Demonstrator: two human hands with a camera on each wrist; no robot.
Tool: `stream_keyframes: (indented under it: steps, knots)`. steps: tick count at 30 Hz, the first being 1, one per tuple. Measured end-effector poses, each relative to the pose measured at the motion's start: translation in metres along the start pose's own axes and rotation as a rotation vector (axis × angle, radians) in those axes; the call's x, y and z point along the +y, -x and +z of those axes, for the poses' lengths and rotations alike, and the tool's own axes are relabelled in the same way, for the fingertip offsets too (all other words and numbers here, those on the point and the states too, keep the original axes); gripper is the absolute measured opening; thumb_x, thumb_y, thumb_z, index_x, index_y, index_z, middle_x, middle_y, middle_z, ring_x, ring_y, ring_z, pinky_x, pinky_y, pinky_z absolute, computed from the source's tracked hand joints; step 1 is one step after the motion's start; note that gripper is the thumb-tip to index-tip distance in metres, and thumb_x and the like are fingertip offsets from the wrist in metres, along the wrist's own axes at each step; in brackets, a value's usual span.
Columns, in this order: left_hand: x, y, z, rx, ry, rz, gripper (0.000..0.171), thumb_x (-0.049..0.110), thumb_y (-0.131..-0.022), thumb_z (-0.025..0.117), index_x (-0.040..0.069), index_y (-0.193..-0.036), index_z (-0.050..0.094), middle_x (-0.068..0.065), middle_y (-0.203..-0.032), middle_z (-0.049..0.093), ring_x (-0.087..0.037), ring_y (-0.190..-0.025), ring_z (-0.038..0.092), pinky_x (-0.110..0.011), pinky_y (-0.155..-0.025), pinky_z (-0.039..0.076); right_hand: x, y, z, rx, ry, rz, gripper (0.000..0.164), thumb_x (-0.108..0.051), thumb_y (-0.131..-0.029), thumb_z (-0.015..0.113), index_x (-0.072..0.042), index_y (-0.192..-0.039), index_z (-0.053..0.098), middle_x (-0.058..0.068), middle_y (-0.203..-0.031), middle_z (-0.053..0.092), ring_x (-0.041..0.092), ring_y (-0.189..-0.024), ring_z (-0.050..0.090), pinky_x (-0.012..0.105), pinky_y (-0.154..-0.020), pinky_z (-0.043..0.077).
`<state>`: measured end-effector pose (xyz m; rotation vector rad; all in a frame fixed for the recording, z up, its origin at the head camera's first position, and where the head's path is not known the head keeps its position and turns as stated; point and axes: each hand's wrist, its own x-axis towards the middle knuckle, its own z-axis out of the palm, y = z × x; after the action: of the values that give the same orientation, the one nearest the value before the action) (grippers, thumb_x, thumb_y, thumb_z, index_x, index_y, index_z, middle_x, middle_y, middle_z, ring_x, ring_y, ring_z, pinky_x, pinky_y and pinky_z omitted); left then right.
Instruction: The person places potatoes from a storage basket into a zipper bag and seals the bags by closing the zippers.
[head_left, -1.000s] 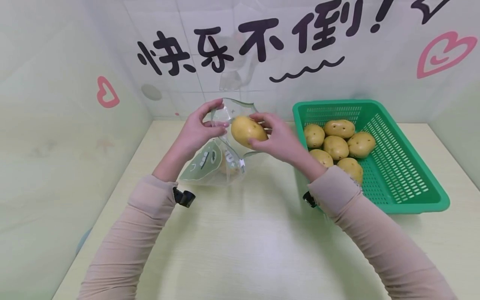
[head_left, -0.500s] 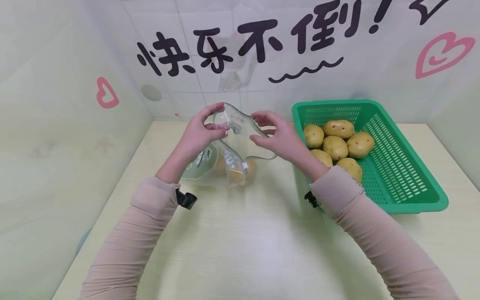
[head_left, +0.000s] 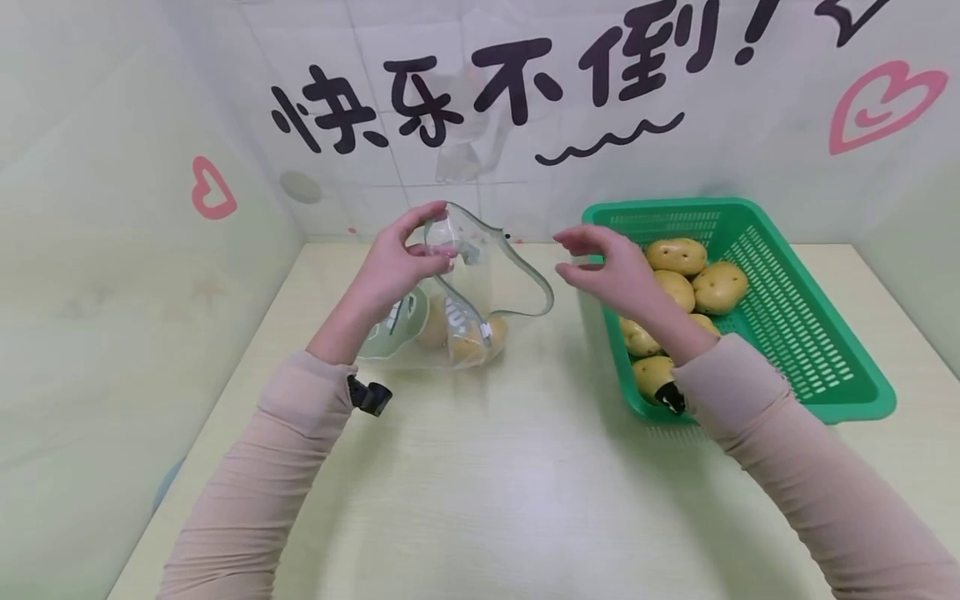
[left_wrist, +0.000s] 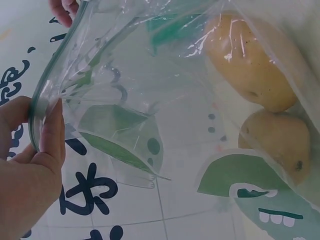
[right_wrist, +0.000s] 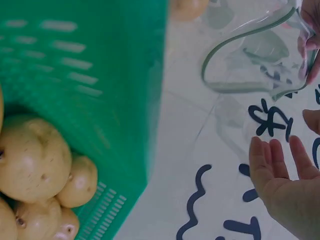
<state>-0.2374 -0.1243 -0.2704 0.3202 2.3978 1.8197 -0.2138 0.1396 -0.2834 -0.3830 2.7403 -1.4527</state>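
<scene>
A clear zip bag (head_left: 517, 275) with a green printed figure stands with its mouth spread wide. My left hand (head_left: 401, 258) pinches the bag's rim between thumb and fingers. Inside the bag are two potatoes, one large potato (left_wrist: 255, 60) touching a smaller potato (left_wrist: 277, 142). My right hand (head_left: 615, 267) is in the air between the bag and the green basket (head_left: 847, 367), holding nothing, its fingers loosely bent. In the right wrist view, that hand's fingers (right_wrist: 277, 160) are apart from the bag's rim. Several potatoes (head_left: 720, 287) lie in the basket, some partly hidden by my right forearm.
The basket stands at the right on a pale wooden table (head_left: 480, 492). Behind it rises a white backdrop (head_left: 525, 187) with black lettering and pink hearts. A pale side wall (head_left: 97, 333) borders the table at the left.
My right hand had a potato at the bag's mouth, let it drop inside, then moved right toward the basket. My left hand keeps hold of the rim.
</scene>
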Motion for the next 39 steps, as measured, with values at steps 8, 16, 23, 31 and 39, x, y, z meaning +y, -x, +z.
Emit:
stream_keyframes:
  steps: [8, 16, 23, 31, 39]
  knots:
    - [0.006, 0.0, 0.001, -0.002, -0.001, 0.016, 0.072, -0.01, -0.083, 0.059, 0.018, -0.146, 0.039, -0.002, -0.15, 0.037, -0.022, -0.107, 0.062, -0.016, -0.079, 0.057, 0.009, -0.001, -0.002, -0.162, 0.08, 0.124, 0.035, -0.017, -0.095, 0.056, -0.007, -0.129, 0.057, 0.014, -0.143, 0.048, 0.034, -0.132, 0.046, 0.05, -0.105, 0.047]
    - [0.012, 0.0, -0.002, -0.003, 0.021, 0.053, 0.073, -0.013, -0.081, 0.058, 0.015, -0.146, 0.039, -0.006, -0.149, 0.038, -0.007, -0.088, 0.063, -0.016, -0.076, 0.057, 0.007, -0.011, 0.012, -0.248, 0.112, 0.13, 0.033, -0.018, -0.098, 0.052, -0.009, -0.129, 0.059, 0.015, -0.147, 0.044, 0.036, -0.13, 0.049, 0.052, -0.106, 0.046]
    - [0.013, 0.001, -0.004, -0.004, 0.046, 0.058, 0.072, -0.014, -0.081, 0.057, 0.013, -0.146, 0.039, -0.006, -0.149, 0.037, -0.011, -0.09, 0.064, -0.016, -0.075, 0.057, 0.006, -0.015, 0.019, -0.303, 0.132, 0.122, 0.037, -0.015, -0.099, 0.049, -0.006, -0.135, 0.054, 0.016, -0.146, 0.046, 0.034, -0.117, 0.06, 0.047, -0.102, 0.05]
    - [0.016, 0.002, -0.008, 0.016, 0.071, 0.069, 0.071, -0.014, -0.081, 0.055, 0.011, -0.146, 0.039, -0.007, -0.149, 0.037, -0.003, -0.083, 0.063, -0.014, -0.072, 0.056, 0.0, -0.015, 0.019, -0.218, 0.054, 0.148, 0.037, -0.013, -0.096, 0.054, -0.005, -0.133, 0.055, 0.015, -0.139, 0.052, 0.032, -0.107, 0.066, 0.04, -0.094, 0.056]
    - [0.022, 0.003, -0.013, 0.077, 0.094, 0.09, 0.067, -0.01, -0.084, 0.057, 0.013, -0.145, 0.04, -0.005, -0.149, 0.039, -0.001, -0.08, 0.063, -0.014, -0.072, 0.055, -0.013, -0.016, 0.014, -0.046, 0.088, 0.084, 0.039, -0.015, -0.092, 0.061, -0.01, -0.13, 0.058, 0.014, -0.126, 0.059, 0.023, -0.085, 0.064, 0.027, -0.074, 0.053]
